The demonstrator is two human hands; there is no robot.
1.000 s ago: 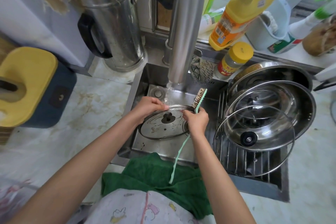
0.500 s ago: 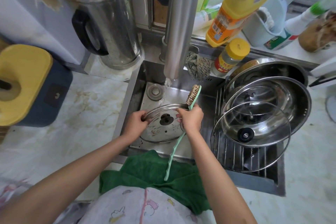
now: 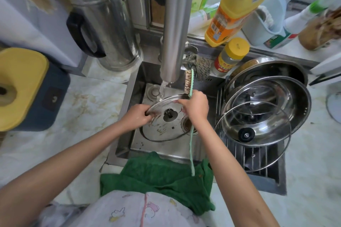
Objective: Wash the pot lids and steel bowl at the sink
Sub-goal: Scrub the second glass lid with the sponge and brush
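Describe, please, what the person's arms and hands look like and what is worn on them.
The left hand and right hand are bare, with no gloves or rings visible; both forearms are uncovered to the frame edge, without sleeves, watch or bracelet.

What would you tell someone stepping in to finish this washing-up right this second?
Left hand: grips the left rim of the pot lid, held in the sink under water running from the tap.
Right hand: holds the green-handled brush, bristles up, at the lid's right rim.
The glass lid and steel bowl are stacked on the rack to the right; I cannot tell if they are washed.
Done: the lid is wet.
Left: brown marks show on it, so scrub and rinse it, then check the rest.
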